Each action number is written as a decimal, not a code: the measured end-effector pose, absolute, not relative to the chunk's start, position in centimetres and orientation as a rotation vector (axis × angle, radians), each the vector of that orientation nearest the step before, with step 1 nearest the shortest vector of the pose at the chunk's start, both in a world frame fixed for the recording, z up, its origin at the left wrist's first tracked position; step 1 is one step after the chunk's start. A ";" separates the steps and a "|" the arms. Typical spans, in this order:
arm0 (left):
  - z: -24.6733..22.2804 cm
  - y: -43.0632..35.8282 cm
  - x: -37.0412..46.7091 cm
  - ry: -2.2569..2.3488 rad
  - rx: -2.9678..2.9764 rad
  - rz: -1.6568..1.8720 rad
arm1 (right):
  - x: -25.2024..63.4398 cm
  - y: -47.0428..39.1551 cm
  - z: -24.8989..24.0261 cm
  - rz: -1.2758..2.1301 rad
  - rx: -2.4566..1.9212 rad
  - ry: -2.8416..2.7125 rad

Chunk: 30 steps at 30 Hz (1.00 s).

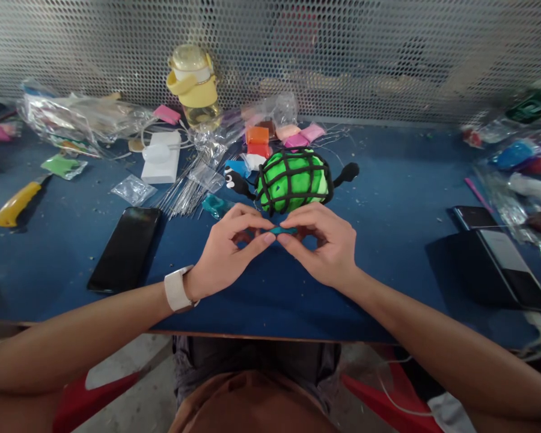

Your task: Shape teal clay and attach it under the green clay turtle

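Between my fingertips is a small teal piece of modelling clay [283, 230]. My left hand [234, 243] pinches its left end with thumb and forefinger, and my right hand [320, 240] pinches the right end. Just beyond my hands lies a green clay turtle [293, 180] with a black grid over its shell. Its black head [237, 181] with white eyes points left, and a black rounded limb or tail [346, 174] sticks out on the right. A packet of teal clay [214, 205] rests near my left knuckles.
A black phone [125, 249] and a yellow-handled cutter [20, 203] lie to the left. Thin metal wires [184, 189], clay packets [258, 141] and a yellow bottle [193, 87] stand behind. At right are a propped phone [509, 264] and plastic bags [523, 156]. A perforated metal panel [365, 54] borders the back.
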<state>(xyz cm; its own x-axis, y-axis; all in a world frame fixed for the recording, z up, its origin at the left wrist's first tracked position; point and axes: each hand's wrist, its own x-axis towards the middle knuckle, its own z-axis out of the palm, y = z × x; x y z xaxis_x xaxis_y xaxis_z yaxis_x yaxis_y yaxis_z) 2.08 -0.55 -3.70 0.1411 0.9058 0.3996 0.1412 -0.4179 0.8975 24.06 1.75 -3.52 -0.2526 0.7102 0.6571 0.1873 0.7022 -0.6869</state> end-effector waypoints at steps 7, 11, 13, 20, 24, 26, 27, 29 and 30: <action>-3.8 -0.7 2.1 1.042 1.670 1.258 | 24.1 1.7 -3.5 0.572 -0.734 -1.823; -3.6 -1.0 2.3 1.000 1.596 1.179 | 24.2 1.9 -3.8 0.625 -0.704 -1.812; -3.4 -1.1 2.3 0.978 1.571 1.167 | 24.2 1.9 -3.8 0.623 -0.669 -1.844; -3.5 -1.0 2.4 0.935 1.520 1.172 | 24.3 1.9 -3.9 0.523 -0.660 -1.919; -3.4 -1.1 2.3 0.935 1.517 1.168 | 24.4 2.0 -4.1 0.494 -0.700 -1.876; -3.4 -1.2 2.3 0.935 1.538 1.172 | 24.3 2.1 -4.0 0.495 -0.699 -1.858; -3.4 -1.2 2.2 0.941 1.552 1.170 | 24.3 2.1 -4.0 0.498 -0.698 -1.854; -3.5 -1.2 2.3 0.959 1.578 1.166 | 24.3 2.0 -4.0 0.503 -0.701 -1.859; -3.6 -1.1 2.3 0.967 1.584 1.164 | 24.2 2.0 -4.0 0.502 -0.703 -1.863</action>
